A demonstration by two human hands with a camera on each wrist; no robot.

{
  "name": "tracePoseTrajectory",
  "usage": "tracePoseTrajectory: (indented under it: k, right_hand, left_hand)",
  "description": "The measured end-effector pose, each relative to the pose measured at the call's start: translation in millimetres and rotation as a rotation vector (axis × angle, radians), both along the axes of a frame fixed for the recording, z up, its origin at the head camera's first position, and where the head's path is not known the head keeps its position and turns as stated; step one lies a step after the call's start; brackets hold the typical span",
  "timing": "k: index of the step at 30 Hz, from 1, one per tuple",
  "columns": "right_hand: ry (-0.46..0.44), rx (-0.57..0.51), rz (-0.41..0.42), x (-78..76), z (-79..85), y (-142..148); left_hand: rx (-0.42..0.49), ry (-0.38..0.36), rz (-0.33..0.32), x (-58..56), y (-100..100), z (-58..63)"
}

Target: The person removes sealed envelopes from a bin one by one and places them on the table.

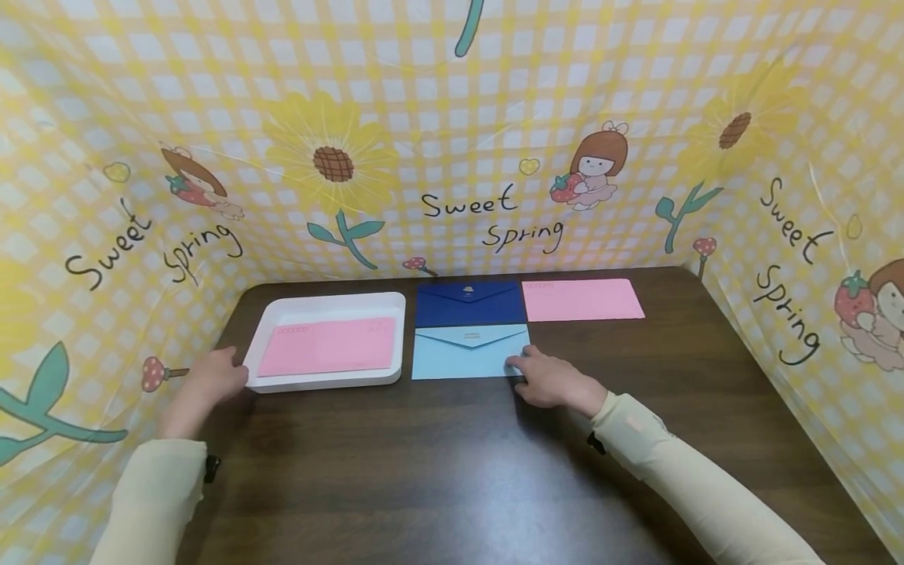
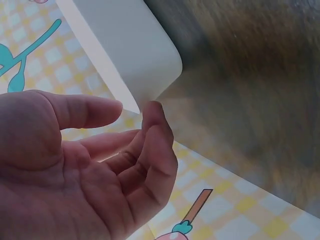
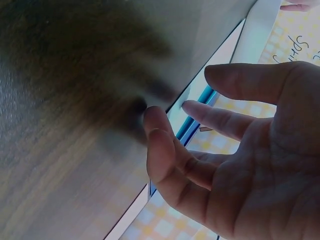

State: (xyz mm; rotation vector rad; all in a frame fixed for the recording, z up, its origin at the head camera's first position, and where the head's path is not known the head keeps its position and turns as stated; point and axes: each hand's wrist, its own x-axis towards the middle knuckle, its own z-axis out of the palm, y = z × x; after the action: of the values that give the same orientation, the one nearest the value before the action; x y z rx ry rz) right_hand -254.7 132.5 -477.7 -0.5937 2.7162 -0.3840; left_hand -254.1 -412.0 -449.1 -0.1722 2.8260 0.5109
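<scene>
My left hand is at the near left corner of a white tray, fingertips right at its rim. In the left wrist view its fingers are loosely bent, the thumb apart from them. Inside the tray lies a pink envelope. My right hand reaches the right edge of a light blue envelope, its index fingertip overlapping that edge. The right wrist view shows the thumb spread from the relaxed fingers, nothing gripped between them.
Behind the light blue envelope lies a dark blue envelope, and beside that at the back right another pink envelope. All rest on a dark wooden table. A yellow checked cloth hangs around the back and sides.
</scene>
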Motion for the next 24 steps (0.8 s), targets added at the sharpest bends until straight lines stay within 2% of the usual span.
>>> tracePoseTrajectory:
  k: [7, 13, 18, 24]
  right_hand:
    - [0.089, -0.097, -0.008, 0.0, 4.9, -2.6]
    - [0.167, -0.225, -0.052, 0.1, 13.9, -7.8]
    - [0.143, -0.359, -0.090, -5.1, 22.0, -17.0]
    - [0.113, -0.440, -0.099, -9.1, 34.1, -34.1]
  left_hand:
    - [-0.020, 0.051, 0.019, 2.8, 4.5, -0.8]
    - [-0.044, 0.099, 0.042, 2.3, 6.0, 5.2]
    - [-0.044, 0.131, 0.018, -2.9, 1.2, 17.1]
    - [-0.032, 0.132, 0.011, -11.6, 4.1, 32.4]
